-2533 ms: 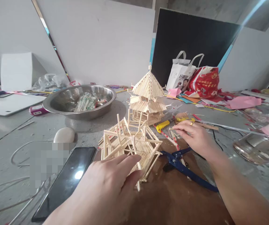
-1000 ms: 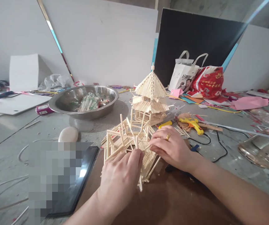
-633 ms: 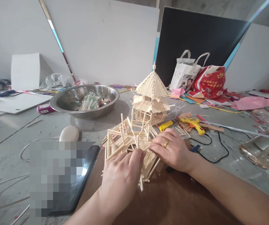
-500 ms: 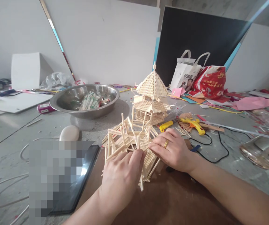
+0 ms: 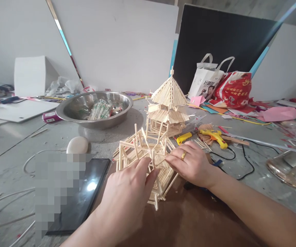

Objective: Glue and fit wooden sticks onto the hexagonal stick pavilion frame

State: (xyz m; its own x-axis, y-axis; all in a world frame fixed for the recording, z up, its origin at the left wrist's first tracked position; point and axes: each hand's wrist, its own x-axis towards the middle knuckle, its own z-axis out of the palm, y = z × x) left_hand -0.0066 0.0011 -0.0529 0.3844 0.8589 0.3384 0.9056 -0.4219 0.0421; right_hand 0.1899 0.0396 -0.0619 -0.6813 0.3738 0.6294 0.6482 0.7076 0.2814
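Observation:
In front of me is a partly built wooden-stick model (image 5: 163, 175) with a slatted surface and several upright posts. My left hand (image 5: 131, 188) is at its near left side, thumb and forefinger apart around a short upright stick (image 5: 152, 159); its other fingers are hidden. On the model's right side, my right hand (image 5: 190, 163), wearing a gold ring, grips the edge with bent fingers. Just behind stands a pagoda-like stick tower (image 5: 169, 94) with two tiers of roof.
A steel basin (image 5: 68, 115) holding wrapped stick bundles sits back left. At right lie a yellow glue gun (image 5: 216, 136) with a black cord, a yellow-handled tool (image 5: 184, 138) and a glass container (image 5: 289, 168). A dark tablet-like slab (image 5: 86, 202) is at left. Bags (image 5: 232, 91) stand behind.
My left thumb and forefinger have loosened and parted at the upright stick, showing more of it. My right hand keeps its place on the model. The whole view has shifted slightly.

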